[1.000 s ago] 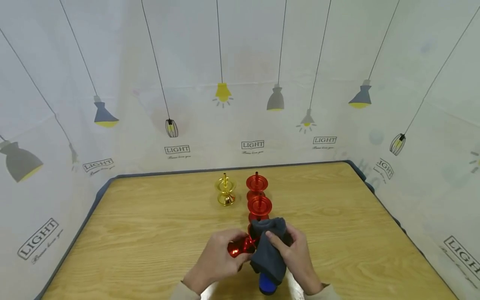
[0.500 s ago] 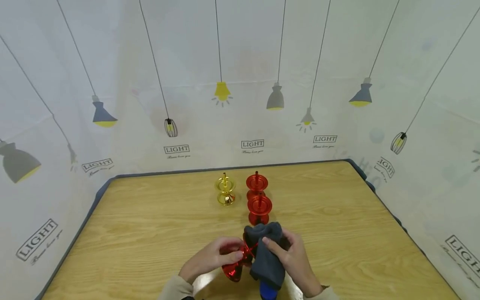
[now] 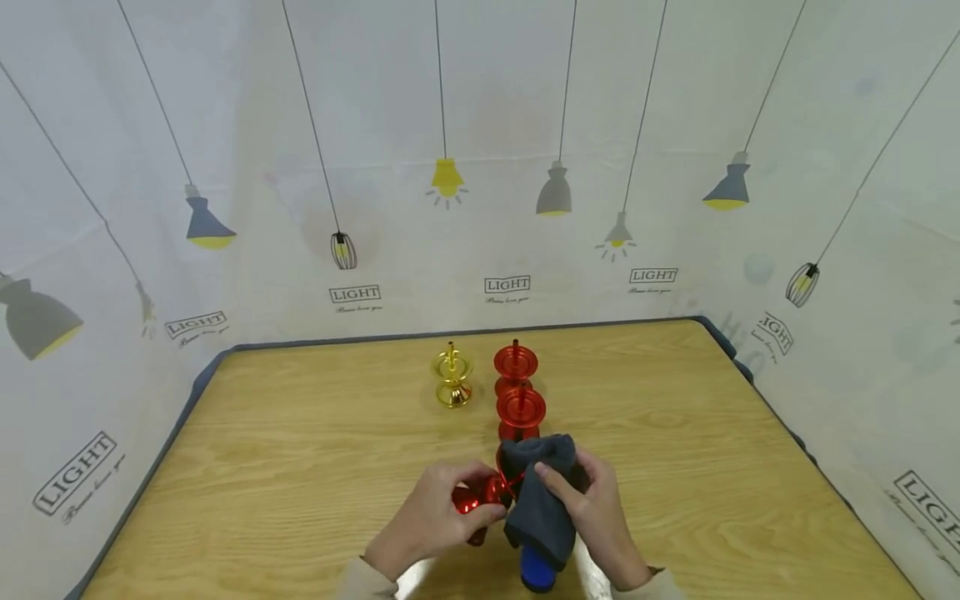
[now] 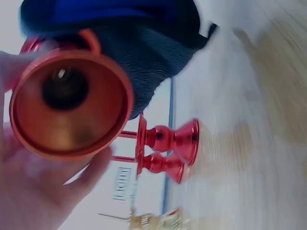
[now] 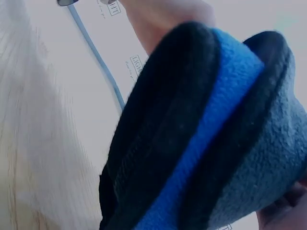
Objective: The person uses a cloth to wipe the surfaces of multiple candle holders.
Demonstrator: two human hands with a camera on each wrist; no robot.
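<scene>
My left hand (image 3: 435,517) grips a shiny red candle holder (image 3: 470,500) by its stem and base, tilted on its side. In the left wrist view the hollow base (image 4: 57,127) faces the camera. My right hand (image 3: 602,518) pinches a folded dark grey cloth (image 3: 542,510), which covers much of the holder's dish. A blue fold (image 3: 537,570) hangs below the grey part. Up close in the right wrist view, the cloth (image 5: 261,158) shows blue between dark edges. The holder's spike is hidden under the cloth.
Two red candle holders, a nearer one (image 3: 521,408) and a farther one (image 3: 515,362), stand upright beyond the hands. Left of them is a gold one (image 3: 452,371). The wooden table (image 3: 300,467) ends at a white printed backdrop (image 3: 420,250).
Half a second ago the held candle holder's base swung down toward me as my left hand turned; now it is turned back up. The cloth stays on the dish.
</scene>
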